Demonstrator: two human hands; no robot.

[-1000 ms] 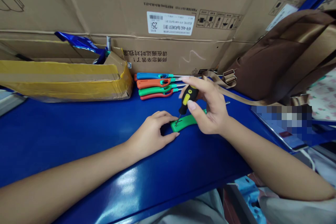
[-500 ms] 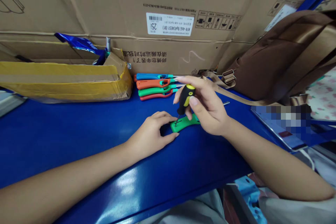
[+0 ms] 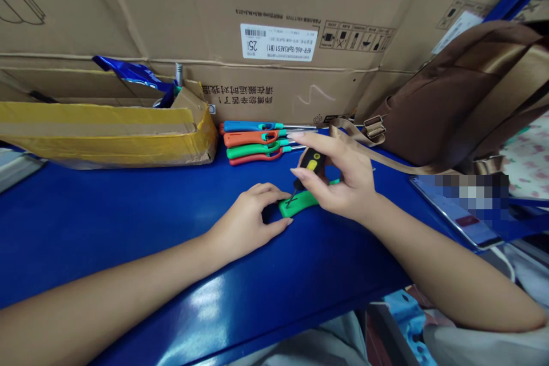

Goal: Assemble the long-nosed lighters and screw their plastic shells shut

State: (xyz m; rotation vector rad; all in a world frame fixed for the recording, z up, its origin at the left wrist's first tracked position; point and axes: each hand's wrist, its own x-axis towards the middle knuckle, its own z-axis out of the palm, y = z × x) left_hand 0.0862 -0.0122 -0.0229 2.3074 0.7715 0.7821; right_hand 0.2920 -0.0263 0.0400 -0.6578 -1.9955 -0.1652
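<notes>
A green long-nosed lighter (image 3: 302, 201) lies on the blue table, its handle end between the thumb and fingers of my left hand (image 3: 251, 214), which steadies it. My right hand (image 3: 343, 174) is closed around a black and yellow screwdriver (image 3: 314, 161). The screwdriver leans to the right, and its tip rests at the handle end of the green lighter. Part of that lighter is hidden under my right hand. Behind, a row of long-nosed lighters in blue (image 3: 249, 126), orange (image 3: 249, 138), green and red lies side by side.
An open cardboard box (image 3: 107, 140) with yellow tape stands at the back left, holding a blue packet (image 3: 132, 74). Large cardboard (image 3: 171, 11) walls the back. At right are a brown bag (image 3: 446, 91) with its strap on the table and a phone (image 3: 454, 211).
The screwdriver handle has tipped further right and lower as my right hand's fingers shifted around it. My left hand and the green lighter stay in place.
</notes>
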